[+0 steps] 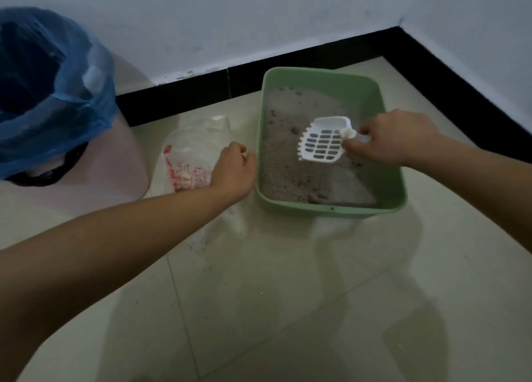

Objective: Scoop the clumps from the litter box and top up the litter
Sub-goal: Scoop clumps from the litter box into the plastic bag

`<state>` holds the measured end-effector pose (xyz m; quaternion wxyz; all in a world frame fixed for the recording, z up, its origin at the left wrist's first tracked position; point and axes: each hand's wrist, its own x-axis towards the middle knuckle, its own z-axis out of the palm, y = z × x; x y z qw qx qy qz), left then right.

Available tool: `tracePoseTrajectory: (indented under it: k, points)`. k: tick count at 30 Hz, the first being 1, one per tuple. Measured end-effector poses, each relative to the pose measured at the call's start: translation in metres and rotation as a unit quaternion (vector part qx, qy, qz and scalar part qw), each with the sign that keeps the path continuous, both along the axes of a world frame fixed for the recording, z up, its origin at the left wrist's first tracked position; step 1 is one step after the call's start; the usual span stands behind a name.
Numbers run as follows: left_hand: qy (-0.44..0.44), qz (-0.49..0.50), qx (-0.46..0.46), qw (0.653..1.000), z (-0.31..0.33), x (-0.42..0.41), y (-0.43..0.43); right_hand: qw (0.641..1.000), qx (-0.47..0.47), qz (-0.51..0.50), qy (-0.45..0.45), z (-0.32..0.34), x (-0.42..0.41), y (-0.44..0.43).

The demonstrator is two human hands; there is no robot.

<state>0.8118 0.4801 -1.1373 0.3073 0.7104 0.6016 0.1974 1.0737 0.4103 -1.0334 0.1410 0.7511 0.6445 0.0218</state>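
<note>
A: Entry 1, hands?

B: The right hand (394,139) grips the handle of the white slotted plastic scoop (321,144), held over the grey litter (288,174); its tray looks empty. The left hand (233,168) has curled fingers and lies against the clear plastic bag with red print (187,157). Whether it grips the bag, I cannot tell.

A: Entry 2, task items?

B: The green rectangular plastic litter box (331,208) sits on the tiled floor (288,295), just right of the left hand and under the right one. 1 small dark clump (294,129) lies just left of the scoop's teeth. The pink bin with blue plastic liner (57,93) stands well beyond the left hand.

A: Entry 3, hazards?

B: Judged: the bin is well apart from the box, so a loaded scoop carried across could shed grains on the floor. A steep dig could break the clump, and fragments would fall through the slots. The limp bag could slump when lifted and spill.
</note>
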Motion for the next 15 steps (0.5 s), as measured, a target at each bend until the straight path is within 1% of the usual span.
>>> tracePoseTrajectory:
  k: [3, 6, 8, 11, 13, 15]
  points:
    - [-0.003, -0.004, -0.029, 1.000, -0.006, 0.025, 0.001, 0.994, -0.036, 0.064, -0.086, 0.000, 0.021, -0.010]
    - [0.016, 0.024, -0.030, 0.999, -0.014, 0.040, 0.003, 0.984, -0.080, 0.109, -0.120, -0.008, 0.036, -0.016]
    - [0.016, 0.049, -0.014, 0.999, -0.019, 0.045, 0.002, 0.981, -0.094, 0.126, -0.117, -0.016, 0.043, -0.019]
    - [0.010, 0.062, 0.008, 0.998, -0.021, 0.047, -0.001, 0.977, -0.085, 0.154, -0.118, -0.028, 0.049, -0.019]
    - [0.001, 0.066, 0.009, 0.998, -0.022, 0.046, -0.002, 0.982, -0.091, 0.141, -0.091, -0.036, 0.054, -0.020]
    - [-0.019, 0.071, 0.005, 0.997, -0.022, 0.045, -0.002, 0.986, -0.114, 0.114, -0.041, -0.048, 0.056, -0.024]
